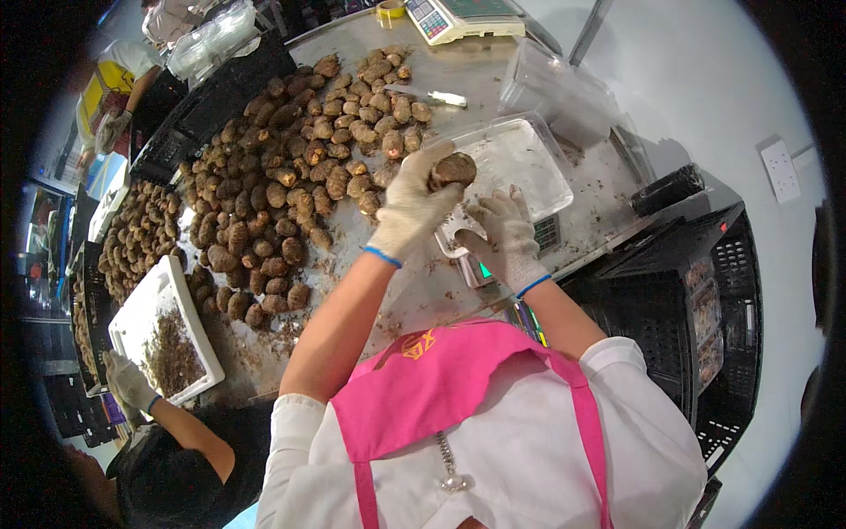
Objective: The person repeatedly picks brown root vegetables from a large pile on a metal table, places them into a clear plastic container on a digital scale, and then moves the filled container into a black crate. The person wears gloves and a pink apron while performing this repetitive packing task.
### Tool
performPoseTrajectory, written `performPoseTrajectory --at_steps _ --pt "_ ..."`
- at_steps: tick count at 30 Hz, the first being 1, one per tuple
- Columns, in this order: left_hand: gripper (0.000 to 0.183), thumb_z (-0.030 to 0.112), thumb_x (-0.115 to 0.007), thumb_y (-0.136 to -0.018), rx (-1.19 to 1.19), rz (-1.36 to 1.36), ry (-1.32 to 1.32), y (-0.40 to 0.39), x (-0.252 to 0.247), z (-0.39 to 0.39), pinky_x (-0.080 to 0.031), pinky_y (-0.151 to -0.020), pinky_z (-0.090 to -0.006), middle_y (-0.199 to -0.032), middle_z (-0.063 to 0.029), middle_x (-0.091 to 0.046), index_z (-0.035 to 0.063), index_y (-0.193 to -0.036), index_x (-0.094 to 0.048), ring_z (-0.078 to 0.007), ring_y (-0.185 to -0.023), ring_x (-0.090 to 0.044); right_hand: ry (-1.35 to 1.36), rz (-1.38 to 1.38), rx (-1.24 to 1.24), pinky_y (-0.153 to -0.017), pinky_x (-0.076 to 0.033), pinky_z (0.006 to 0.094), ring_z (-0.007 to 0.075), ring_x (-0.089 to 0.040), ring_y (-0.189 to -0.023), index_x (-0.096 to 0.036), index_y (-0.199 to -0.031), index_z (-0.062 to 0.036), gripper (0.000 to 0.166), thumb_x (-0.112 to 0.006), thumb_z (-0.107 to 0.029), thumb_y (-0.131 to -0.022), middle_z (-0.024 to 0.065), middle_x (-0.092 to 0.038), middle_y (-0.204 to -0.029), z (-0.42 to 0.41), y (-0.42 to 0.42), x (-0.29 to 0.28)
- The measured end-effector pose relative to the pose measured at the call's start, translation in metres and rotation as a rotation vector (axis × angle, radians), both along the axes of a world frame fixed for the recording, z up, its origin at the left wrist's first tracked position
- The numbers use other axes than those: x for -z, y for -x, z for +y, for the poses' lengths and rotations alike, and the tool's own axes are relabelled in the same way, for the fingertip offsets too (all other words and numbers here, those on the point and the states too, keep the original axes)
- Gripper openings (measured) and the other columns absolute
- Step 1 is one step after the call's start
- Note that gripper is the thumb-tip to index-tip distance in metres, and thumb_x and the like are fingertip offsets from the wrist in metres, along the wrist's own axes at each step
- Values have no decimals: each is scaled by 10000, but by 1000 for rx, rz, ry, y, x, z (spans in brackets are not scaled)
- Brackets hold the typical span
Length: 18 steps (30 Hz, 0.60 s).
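My left hand (418,202), in a cream knit glove with a blue cuff, grips a brown taro corm (455,170) above a shallow white tray (555,195). Close by on the right, my gloved right hand (505,231) reaches over the near side of the tray with its fingers apart and nothing held. Bits of soil lie in the tray. Beneath it is a small digital scale (547,235) with a lit green display, partly hidden by my right hand. Many loose taro corms (277,195) spread over the metal table (423,291) to the left.
A knife (448,98) lies beyond the corms. Clear plastic containers (552,89) are stacked behind the tray, near a larger scale (462,20) and yellow tape (390,8). Black crates (634,311) stand right. A co-worker's gloved hand (129,383) touches a soil-strewn white foam lid (198,344).
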<state>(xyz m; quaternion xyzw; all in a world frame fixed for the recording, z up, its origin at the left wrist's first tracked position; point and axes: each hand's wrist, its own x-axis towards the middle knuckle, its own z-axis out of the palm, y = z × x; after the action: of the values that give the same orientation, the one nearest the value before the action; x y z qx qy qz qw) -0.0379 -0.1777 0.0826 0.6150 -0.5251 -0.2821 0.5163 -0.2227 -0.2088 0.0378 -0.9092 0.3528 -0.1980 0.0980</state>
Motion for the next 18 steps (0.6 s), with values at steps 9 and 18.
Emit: performPoseTrajectory --at_steps 9,18 --pt "406 156 -648 -813 95 -769 89 5 33 -8 -444 -1016 -409 -1210 -81 -634 116 -1216 -618 -283 -1216 -541 41 94 36 -983 -402 466 307 -562 -1047 -694 -894 -99 285 -741 -311 -709 100 -629 -1053 -3 -13 -6" --pt "415 94 -684 -781 -233 -495 -35 -46 43 112 -466 -997 -428 -1235 -143 -620 79 -1190 -615 -341 -1161 -573 -43 -138 -84 -890 -497 352 254 -629 -991 -677 -1052 -9 278 -704 -158 -819 137 -658 -1073 -17 -10 -5"
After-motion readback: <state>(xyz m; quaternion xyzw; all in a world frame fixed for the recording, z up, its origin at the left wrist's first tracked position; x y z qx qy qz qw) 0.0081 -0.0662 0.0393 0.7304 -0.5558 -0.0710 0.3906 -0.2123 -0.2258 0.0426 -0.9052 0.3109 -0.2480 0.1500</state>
